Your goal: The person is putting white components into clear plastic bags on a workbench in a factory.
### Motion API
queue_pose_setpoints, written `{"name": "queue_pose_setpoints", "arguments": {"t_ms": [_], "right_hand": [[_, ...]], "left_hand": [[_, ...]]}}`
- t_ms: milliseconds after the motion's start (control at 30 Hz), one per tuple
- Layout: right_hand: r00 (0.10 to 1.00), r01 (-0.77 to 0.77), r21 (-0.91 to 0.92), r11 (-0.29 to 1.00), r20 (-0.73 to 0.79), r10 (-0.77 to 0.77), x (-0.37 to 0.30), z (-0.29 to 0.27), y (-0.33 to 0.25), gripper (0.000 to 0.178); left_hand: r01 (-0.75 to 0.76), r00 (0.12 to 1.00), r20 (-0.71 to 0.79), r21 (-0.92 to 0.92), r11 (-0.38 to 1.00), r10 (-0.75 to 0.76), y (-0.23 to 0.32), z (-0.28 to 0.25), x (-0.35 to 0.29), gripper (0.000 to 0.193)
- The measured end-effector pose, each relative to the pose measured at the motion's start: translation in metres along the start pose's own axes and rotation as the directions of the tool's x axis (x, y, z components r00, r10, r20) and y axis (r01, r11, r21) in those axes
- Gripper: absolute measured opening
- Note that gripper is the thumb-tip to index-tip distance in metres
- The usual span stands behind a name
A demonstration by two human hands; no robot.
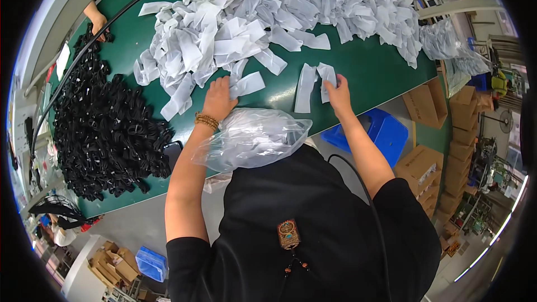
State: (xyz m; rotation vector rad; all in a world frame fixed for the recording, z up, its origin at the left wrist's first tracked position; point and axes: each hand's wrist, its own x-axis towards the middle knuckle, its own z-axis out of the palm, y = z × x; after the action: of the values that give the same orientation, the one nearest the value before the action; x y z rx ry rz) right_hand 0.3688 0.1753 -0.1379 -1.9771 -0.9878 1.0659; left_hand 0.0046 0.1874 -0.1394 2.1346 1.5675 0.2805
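At the green table's front edge, my left hand (220, 99) is closed on the end of a small white translucent plastic packet (249, 84). My right hand (339, 98) pinches another white packet (326, 81) between thumb and fingers. Just left of that one, a similar packet (305, 88) lies on the table. Between my forearms, a large clear plastic bag (254, 137) with whitish contents rests against my front at the edge. Beyond my hands spreads a big heap of white packets (240, 28).
Coiled black cables (106, 128) are piled on the left, with a dark phone-like object (172, 151) beside them. Another person's hand (98, 24) reaches in at far left. A black cord (112, 19) crosses above. Blue plastic bin (380, 134) and cardboard boxes (428, 103) stand at right.
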Motion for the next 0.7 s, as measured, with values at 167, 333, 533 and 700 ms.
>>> {"name": "queue_pose_setpoints", "arguments": {"t_ms": [167, 333, 533, 700], "right_hand": [[0.93, 0.36, -0.513, 0.779, 0.135, -0.341, 0.007, -0.043, -0.007, 0.046], [0.912, 0.408, -0.635, 0.656, 0.259, -0.317, 0.006, -0.057, -0.05, 0.036], [0.623, 0.774, -0.5, 0.389, 0.49, -0.61, 0.023, -0.047, -0.047, 0.027], [0.182, 0.947, -0.307, -0.098, 0.76, -0.624, 0.044, -0.058, -0.033, 0.022]], "left_hand": [[0.01, 1.0, -0.029, 0.047, 0.999, -0.009, -0.007, 0.002, -0.005, 0.072], [0.003, 0.999, -0.043, 0.027, 1.0, -0.002, -0.005, 0.004, -0.005, 0.071], [0.015, 0.999, -0.05, 0.034, 0.999, -0.014, -0.006, 0.005, -0.008, 0.071], [-0.007, 0.999, -0.051, 0.03, 1.0, 0.008, -0.006, 0.005, -0.007, 0.071]]}}
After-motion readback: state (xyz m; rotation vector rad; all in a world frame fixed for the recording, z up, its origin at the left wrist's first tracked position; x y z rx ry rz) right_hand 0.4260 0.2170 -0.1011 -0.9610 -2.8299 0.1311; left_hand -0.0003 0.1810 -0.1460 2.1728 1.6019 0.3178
